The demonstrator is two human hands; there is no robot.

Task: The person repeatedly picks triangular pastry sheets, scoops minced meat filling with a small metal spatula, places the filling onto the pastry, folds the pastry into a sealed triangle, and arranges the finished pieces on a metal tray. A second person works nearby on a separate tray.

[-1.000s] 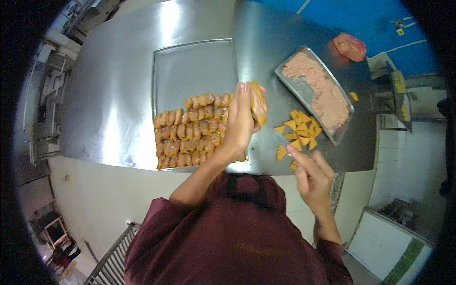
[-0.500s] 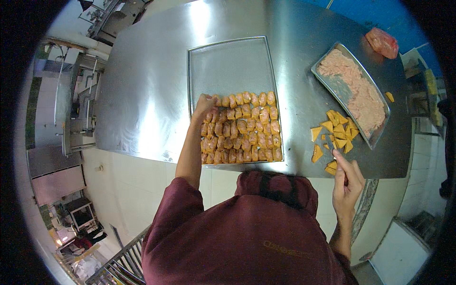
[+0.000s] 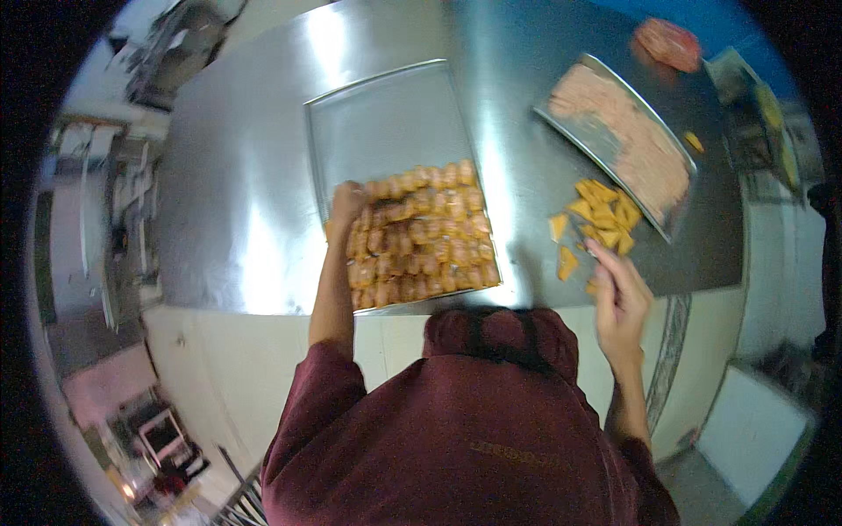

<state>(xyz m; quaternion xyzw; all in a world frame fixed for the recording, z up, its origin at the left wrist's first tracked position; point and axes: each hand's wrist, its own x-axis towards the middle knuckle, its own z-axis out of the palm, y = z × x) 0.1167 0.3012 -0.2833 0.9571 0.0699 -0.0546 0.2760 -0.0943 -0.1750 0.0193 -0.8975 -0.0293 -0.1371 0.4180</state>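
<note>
My left hand (image 3: 349, 200) is closed at the left end of the farthest row of stuffed tofu pieces (image 3: 421, 232); its fingers are blurred, and anything in them is hidden. These meat-filled pieces stand in several rows on the near part of a metal mesh tray (image 3: 377, 123). My right hand (image 3: 624, 302) grips a thin utensil with a metal glint (image 3: 591, 252), its shape smeared by motion. Just beyond that hand lies a pile of fried tofu triangles (image 3: 605, 210). Pale pink minced meat (image 3: 649, 145) spreads inside a steel pan (image 3: 604, 171) at the right.
Everything stands on a large stainless steel table (image 3: 237, 175). A red-pink plastic bag (image 3: 668, 44) sits at its far right corner. One loose tofu piece (image 3: 694, 141) lies right of the pan. A metal rack (image 3: 241, 504) stands at the lower left.
The whole view has shifted and blurred, so table and trays appear farther left. My left hand has drawn slightly nearer at the row's end. My right hand stays beside the tofu triangles.
</note>
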